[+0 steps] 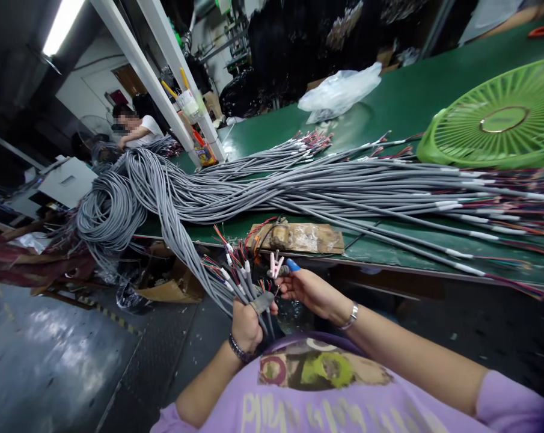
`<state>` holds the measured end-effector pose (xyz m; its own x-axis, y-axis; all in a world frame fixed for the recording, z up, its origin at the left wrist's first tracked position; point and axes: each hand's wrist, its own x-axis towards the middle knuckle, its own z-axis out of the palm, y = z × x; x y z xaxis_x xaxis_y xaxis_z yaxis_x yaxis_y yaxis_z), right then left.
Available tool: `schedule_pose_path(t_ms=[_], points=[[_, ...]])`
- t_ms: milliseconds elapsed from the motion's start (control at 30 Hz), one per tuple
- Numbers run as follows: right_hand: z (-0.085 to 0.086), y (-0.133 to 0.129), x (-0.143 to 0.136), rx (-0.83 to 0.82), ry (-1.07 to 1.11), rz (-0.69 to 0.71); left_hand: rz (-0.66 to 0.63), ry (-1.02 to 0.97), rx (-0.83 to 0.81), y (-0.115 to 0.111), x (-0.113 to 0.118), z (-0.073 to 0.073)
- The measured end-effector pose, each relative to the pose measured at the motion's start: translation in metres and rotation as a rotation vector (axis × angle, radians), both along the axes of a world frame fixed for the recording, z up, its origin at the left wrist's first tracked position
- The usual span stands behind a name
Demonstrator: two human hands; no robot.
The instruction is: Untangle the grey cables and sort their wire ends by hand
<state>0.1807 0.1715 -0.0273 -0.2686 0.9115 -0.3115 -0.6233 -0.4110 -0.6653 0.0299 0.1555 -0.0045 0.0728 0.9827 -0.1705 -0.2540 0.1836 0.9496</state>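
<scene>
Lilac shirt (pixel 317 400), 2 wristbands (pixel 353 315), blue finger-cover (pixel 293 264)

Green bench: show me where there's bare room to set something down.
Widest bare patch on the green bench: between the plastic bag and the green fan, toward the back. A smaller strip lies along the front edge, right of the wooden board. Crowded: the middle, under grey cables.

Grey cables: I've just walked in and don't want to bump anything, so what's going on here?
A person's left hand grips a bunch of grey cables in front of the green table. The right hand is beside it, close to a pale clip; contact is unclear. More cables lie along the table, beside a green fan.
</scene>
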Motion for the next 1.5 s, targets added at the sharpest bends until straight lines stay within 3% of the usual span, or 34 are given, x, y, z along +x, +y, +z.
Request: schedule_pose_path(t_ms=[300,500,633,767,1100,1300,1500], points=[[0.003,0.013,-0.011,0.11,0.005,-0.043,0.041,-0.016,-0.012,0.004,0.007,0.002],[-0.002,0.018,-0.017,0.302,-0.302,-0.292,0.068,-0.015,-0.023,0.007,0.009,0.0],[-0.001,0.02,-0.02,0.107,0.007,-0.168,0.06,-0.003,-0.02,0.01,0.011,-0.003],[0.003,0.023,-0.023,0.025,0.167,-0.194,0.051,0.005,-0.027,0.01,0.012,-0.006],[-0.003,0.019,-0.021,-0.001,0.256,-0.126,0.049,-0.007,-0.003,0.006,0.01,-0.003],[-0.008,0.007,-0.009,0.045,0.164,0.078,0.037,0.021,0.018,-0.001,0.004,-0.001],[0.005,-0.005,-0.001,0.239,-0.015,0.26,-0.015,0.055,0.006,-0.003,0.004,-0.002]])
